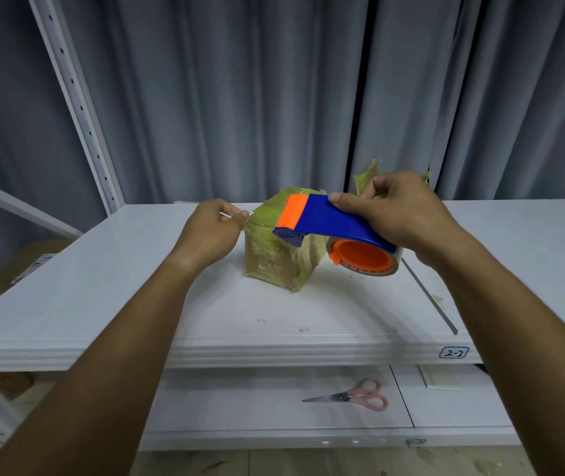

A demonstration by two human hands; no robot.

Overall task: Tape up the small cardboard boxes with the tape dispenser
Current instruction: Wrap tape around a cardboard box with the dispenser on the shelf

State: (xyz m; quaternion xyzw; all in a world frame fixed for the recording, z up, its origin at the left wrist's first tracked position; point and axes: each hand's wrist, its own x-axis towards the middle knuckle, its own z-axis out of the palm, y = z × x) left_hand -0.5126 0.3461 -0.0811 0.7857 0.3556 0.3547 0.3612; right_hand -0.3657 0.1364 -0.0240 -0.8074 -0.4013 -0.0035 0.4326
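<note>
A small cardboard box (276, 261), heavily wrapped in yellowish clear tape, stands on the white shelf (102, 304) in the head view. My right hand (401, 214) grips the blue and orange tape dispenser (329, 225) just above and to the right of the box, its orange cutter end over the box top. The tape roll (365, 261) with an orange core hangs below the handle. My left hand (210, 230) is at the box's left side, thumb and finger pinching the free end of clear tape (240, 214).
A second taped box (367, 178) peeks out behind my right hand. Pink-handled scissors (353, 396) lie on the lower shelf. A white upright post (78, 108) rises at left, grey curtains hang behind. A label reading 2-2 (453, 353) marks the shelf's front edge.
</note>
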